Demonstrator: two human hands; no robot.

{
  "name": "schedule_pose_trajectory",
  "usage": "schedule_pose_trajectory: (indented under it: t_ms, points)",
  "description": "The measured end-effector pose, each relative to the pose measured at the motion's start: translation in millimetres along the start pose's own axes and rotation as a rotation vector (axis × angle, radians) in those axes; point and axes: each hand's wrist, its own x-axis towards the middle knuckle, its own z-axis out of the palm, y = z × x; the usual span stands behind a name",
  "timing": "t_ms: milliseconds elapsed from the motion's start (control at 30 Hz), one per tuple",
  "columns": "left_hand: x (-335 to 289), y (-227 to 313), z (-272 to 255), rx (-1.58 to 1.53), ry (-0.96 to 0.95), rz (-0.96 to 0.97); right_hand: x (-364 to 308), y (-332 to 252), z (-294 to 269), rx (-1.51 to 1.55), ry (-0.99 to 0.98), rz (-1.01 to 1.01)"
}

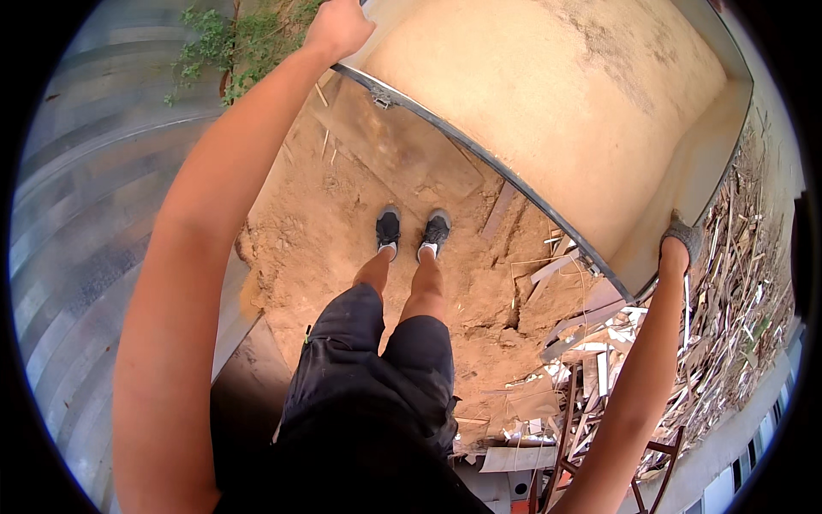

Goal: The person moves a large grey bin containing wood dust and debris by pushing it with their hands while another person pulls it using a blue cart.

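Observation:
A large shallow box-like shell [531, 103] with pale walls, a beige inner face and a dark rim hangs tilted in front of me. Small metal latches [382, 100] sit along its near edge. My left hand [341, 31] is closed around its near left corner; the fingertips are partly hidden. At the right side, my right hand [682, 238], in what looks like a grey glove, is closed on the side wall near the front corner. Dark stains mark the upper part of the inner face.
I stand on uneven sandy ground [334, 231]. A corrugated metal wall [86, 171] rises on the left, with a green plant [210, 43] beyond it. A heap of scrap strips and boards [728, 291] lies at the right, with a rusty metal frame [561, 437] near me.

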Motion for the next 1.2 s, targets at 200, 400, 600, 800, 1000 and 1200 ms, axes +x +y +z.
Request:
schedule_pose_trajectory:
  t_ms: [200, 400, 600, 800, 1000, 1200]
  points:
    - [-5, -5, 11, -0.009, 0.044, 0.021, -1, 6, 15, -0.034, 0.014, -0.004]
    - [-9, -1, 0, -0.095, 0.095, 0.016, 8, -7, 0, -0.012, 0.012, 0.013]
    - [14, 21, -12, -0.081, 0.144, 0.022, 42, -13, -4, -0.134, -0.018, 0.096]
    - [53, 49, -12, -0.077, 0.198, 0.079, 101, -20, 7, -0.149, 0.036, -0.06]
    - [86, 80, -8, -0.062, 0.218, 0.088, 136, -37, -6, -0.096, -0.002, -0.004]
    - [77, 60, -3, 0.078, 0.112, 0.034, 113, -54, 1, -0.11, -0.024, -0.046]
